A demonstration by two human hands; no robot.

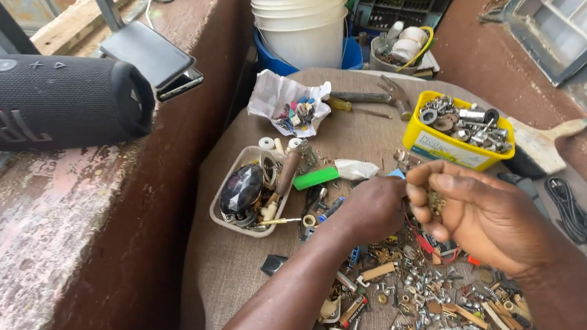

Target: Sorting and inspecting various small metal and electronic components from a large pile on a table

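Right hand [482,209] pinched small brass part [437,203] over scrap pile [422,294]; left hand [374,207] curled (contents hidden). Firm pinch advisable near yellow tub [446,147].

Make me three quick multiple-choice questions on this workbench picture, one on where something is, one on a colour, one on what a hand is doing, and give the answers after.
1. Where does the yellow rectangular plastic tub of metal fittings sit?
A. On the brown cloth-covered table, beyond the hands
B. On the ledge beside the speaker
C. Inside the stacked buckets

2. What colour is the flat plastic bar next to the shallow beige tray?
A. Red
B. Green
C. Black

3. What is the right hand doing?
A. Lying flat and open on the table
B. Pinching a small brass-coloured part in its fingertips
C. Gripping the hammer

Answers: 1 A, the tub rests on the cloth at the far right. 2 B, the bar is bright green. 3 B, the fingers close on the small part above the heap of loose hardware, close to the left hand.
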